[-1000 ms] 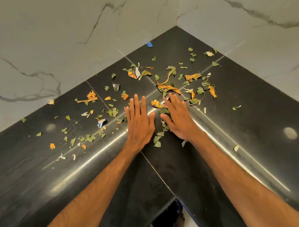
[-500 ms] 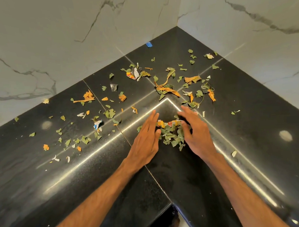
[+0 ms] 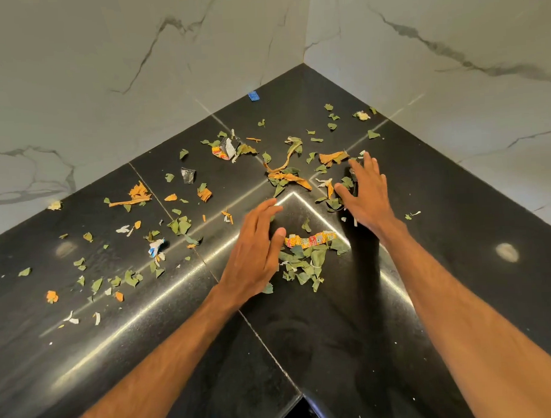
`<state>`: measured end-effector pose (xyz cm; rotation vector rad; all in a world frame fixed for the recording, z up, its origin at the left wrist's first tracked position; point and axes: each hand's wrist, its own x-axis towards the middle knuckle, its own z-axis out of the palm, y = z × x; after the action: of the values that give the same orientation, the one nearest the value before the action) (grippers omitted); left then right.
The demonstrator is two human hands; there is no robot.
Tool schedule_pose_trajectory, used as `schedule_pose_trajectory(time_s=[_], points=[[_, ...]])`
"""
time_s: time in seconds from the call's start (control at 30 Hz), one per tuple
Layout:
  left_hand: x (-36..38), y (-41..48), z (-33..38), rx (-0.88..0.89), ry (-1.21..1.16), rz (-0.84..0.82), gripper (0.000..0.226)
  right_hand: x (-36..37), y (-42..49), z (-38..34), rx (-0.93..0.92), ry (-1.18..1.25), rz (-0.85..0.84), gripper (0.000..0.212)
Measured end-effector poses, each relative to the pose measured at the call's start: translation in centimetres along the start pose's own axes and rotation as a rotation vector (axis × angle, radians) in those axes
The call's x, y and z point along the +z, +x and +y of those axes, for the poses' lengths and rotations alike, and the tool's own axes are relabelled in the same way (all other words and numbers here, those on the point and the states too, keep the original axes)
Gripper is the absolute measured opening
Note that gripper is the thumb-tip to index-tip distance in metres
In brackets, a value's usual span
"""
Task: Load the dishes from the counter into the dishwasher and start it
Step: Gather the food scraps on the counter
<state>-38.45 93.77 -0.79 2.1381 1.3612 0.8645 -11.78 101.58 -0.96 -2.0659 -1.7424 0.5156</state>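
No dishes or dishwasher show. A black stone corner counter (image 3: 337, 348) is strewn with green leaf bits, orange peel strips and torn wrapper scraps. A small heap of green leaf pieces (image 3: 305, 264) with an orange-red wrapper strip (image 3: 310, 239) lies near the middle. My left hand (image 3: 254, 254) rests beside that heap on its left edge, fingers loosely bent, holding nothing. My right hand (image 3: 366, 193) lies flat with straight fingers over scattered scraps farther back right, next to an orange peel piece (image 3: 332, 157).
White marble walls (image 3: 104, 74) meet at the back corner. More scraps spread over the left counter (image 3: 129, 278), with a blue bit (image 3: 253, 96) by the wall and a dark foil piece (image 3: 188, 174). The counter's inner edge drops off at bottom centre.
Both hands first swept scraps toward me into a heap. Since then my right hand has moved back and right onto more scraps, while my left hand stays by the heap.
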Motion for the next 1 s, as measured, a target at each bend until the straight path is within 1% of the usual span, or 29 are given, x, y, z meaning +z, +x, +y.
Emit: schedule_pose_trajectory(time_s=[0.07, 0.13, 0.27, 0.37, 0.47, 0.53, 0.63, 0.77, 0.87, 1.0], points=[[0.1, -0.4, -0.7, -0.01, 0.017, 0.0, 0.037, 0.3, 0.2, 0.2, -0.003, -0.033, -0.043, 0.064], [0.3, -0.9, -1.4, -0.034, 0.022, 0.001, 0.036, 0.4, -0.9, 0.0, -0.015, -0.013, -0.023, 0.057], [0.4, -0.9, -1.6, -0.09, -0.014, 0.035, 0.035, 0.4, -4.4, -0.6, -0.036, 0.021, 0.083, 0.039], [0.3, -0.9, -1.5, -0.111, -0.03, 0.051, 0.032, 0.3, -6.6, -1.2, -0.048, 0.038, 0.214, 0.027], [0.3, -0.8, -1.5, -0.112, -0.001, 0.038, 0.032, -0.6, -6.3, -1.7, 0.058, 0.063, 0.262, 0.017], [0.3, -0.8, -1.4, -0.103, 0.027, 0.028, 0.031, -1.0, -5.2, -2.1, 0.147, 0.044, 0.224, 0.019], [0.4, -0.7, -1.4, -0.066, 0.084, 0.026, 0.031, -1.4, -4.1, -2.9, 0.251, 0.078, 0.136, 0.029], [0.5, -0.6, -1.6, -0.021, 0.164, 0.019, 0.04, -1.1, -4.0, -3.3, 0.283, 0.041, 0.053, 0.037], [0.5, -0.8, -1.5, 0.032, 0.264, 0.005, 0.046, -0.9, -4.4, -3.2, 0.238, 0.026, 0.105, 0.032], [0.6, -0.7, -1.2, 0.102, 0.37, -0.068, 0.052, -1.6, -5.7, -3.7, 0.145, 0.088, 0.285, 0.024]])
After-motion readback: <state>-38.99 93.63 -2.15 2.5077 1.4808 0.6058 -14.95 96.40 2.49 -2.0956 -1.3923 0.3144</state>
